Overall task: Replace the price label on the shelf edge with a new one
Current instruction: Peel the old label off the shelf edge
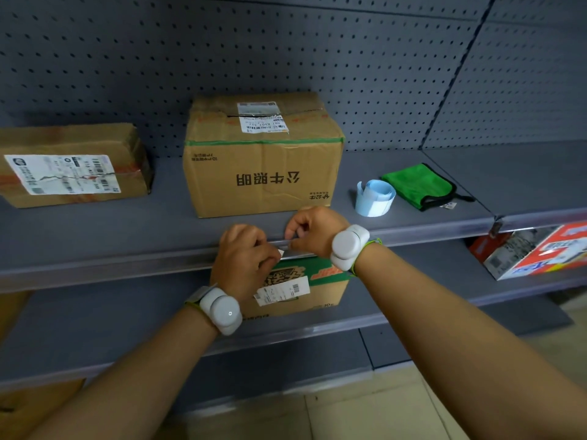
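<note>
At mid-frame, both hands meet at the shelf edge (127, 265). The left hand (244, 258) pinches a white label (281, 252) with curled fingers; the right hand (314, 230) grips the clear strip (279, 241) above it. Behind them a box (263, 173) reads "公牛照明" upside down. At right lie a blue roll (374, 198) and a green cloth (419, 185).

The carton (263, 157) just behind the hands is showing large upside-down Chinese print, 公牛照明, on its front, and a white shipping sticker (262, 118) with barcodes on top, its digits too blurred to read. The flat box (71, 165) far left is bearing a barcode label, unreadable. The carton (305, 287) below the grip is showing "10" near its bottom edge.
</note>
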Action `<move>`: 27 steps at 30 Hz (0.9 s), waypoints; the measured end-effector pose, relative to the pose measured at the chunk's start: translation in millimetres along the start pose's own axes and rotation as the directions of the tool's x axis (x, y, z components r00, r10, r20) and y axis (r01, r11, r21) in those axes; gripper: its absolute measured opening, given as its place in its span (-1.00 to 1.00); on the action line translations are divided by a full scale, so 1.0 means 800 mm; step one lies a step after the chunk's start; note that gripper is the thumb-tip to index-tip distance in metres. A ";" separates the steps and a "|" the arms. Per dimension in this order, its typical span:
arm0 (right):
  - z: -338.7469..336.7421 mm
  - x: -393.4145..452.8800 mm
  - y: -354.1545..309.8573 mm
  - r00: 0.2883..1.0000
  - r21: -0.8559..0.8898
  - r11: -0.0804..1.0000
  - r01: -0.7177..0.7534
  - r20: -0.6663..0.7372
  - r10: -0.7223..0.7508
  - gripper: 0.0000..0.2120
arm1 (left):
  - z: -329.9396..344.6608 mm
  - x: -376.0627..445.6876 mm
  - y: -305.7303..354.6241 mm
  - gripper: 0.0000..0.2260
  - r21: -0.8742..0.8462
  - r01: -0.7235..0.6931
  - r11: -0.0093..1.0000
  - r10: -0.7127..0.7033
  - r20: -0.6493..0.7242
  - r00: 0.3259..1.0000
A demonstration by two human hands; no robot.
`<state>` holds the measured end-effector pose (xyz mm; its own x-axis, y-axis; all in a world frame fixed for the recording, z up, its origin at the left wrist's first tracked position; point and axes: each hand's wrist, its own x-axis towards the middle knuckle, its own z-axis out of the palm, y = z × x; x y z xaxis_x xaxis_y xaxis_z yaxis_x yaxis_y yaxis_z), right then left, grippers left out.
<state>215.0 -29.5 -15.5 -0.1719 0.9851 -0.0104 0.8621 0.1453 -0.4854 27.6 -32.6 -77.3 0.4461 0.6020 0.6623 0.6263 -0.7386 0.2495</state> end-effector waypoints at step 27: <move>0.004 -0.010 -0.005 0.992 -0.032 0.997 0.067 -0.108 -0.071 -0.98 | -0.007 -0.001 0.008 -0.85 0.120 -0.057 0.991 0.060 -0.016 0.998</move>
<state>211.7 -38.5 -16.1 -0.1798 0.9766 0.1185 0.8635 0.2143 -0.4565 27.6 -39.0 -72.4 0.4724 0.5519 0.6872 0.6718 -0.7302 0.1245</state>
